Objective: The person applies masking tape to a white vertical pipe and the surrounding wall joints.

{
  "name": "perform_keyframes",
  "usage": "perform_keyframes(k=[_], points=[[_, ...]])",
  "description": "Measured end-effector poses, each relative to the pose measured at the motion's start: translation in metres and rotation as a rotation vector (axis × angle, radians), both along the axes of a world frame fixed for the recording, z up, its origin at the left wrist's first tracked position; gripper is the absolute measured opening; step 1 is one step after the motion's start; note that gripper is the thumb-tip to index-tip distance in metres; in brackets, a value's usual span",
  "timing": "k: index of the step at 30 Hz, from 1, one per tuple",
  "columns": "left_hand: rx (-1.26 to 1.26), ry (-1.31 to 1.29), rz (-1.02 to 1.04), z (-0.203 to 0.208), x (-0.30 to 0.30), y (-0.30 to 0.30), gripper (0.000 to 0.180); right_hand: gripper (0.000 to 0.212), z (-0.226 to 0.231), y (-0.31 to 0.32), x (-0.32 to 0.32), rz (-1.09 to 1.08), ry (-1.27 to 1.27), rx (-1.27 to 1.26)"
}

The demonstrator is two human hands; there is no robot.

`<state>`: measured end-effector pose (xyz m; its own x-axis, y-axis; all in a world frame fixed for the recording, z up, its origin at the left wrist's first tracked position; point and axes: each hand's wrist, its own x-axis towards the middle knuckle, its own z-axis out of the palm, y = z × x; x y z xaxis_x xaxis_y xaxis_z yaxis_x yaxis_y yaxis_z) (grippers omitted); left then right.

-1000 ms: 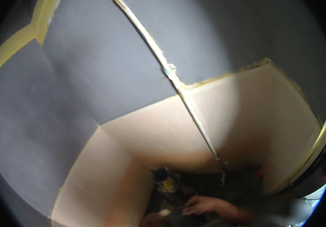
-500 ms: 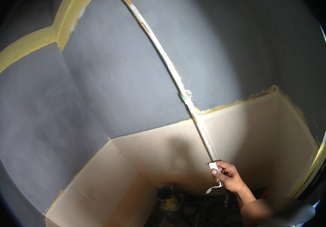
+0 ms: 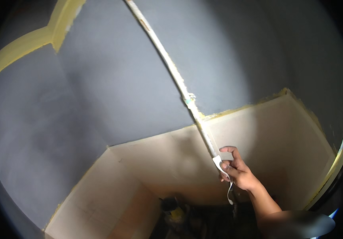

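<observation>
White strip (image 3: 216, 160), thin, smooth and bendable, lies against the lower part of a long pipe right of centre, its free end hanging below in a loose S-shaped curl. From the left, a yellow band (image 3: 18, 50) with a ragged lower border runs across the upper wall and turns at a corner. Below and beside it spreads a matt grey wall (image 3: 111, 79), cloudy in tone, as if unevenly coated. Beneath a fairly straight edge come flat beige panels (image 3: 99, 185), with faint seams, and lower down a brownish-orange stretch (image 3: 133, 213). Near the bottom middle, in deep shadow, stands a dark rounded container (image 3: 170, 204) with a yellow patch on its side. The whitish pipe (image 3: 172, 68) slants down from the top, round and slender, its surface chipped and scuffed, with a crusty lump and a greenish spot partway along; crumbly yellow residue (image 3: 239, 110) edges the panels beside it. The right hand (image 3: 238, 174) is clamped on the strip, thumb pressed to it, the index finger bent and lifted clear. The left hand is out of view, so its state cannot be told. A blurred dark sleeve (image 3: 299, 225) covers the right forearm at the lower right.
</observation>
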<state>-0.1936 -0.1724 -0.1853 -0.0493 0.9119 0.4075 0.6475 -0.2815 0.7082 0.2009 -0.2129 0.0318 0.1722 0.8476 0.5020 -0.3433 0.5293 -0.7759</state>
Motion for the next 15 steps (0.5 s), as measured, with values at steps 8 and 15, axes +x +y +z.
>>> perform_keyframes(k=[8, 15], points=[[0.271, 0.162, -0.372, 0.139, 0.037, 0.014, 0.048, 0.067, -0.003, 0.02, 0.005, 0.389, 0.211, 0.105], [0.652, 0.496, -1.103, 0.334, 0.205, 0.073, 0.036, 0.082, -0.025, 0.027, 0.011, 0.4, -0.014, 0.129]])
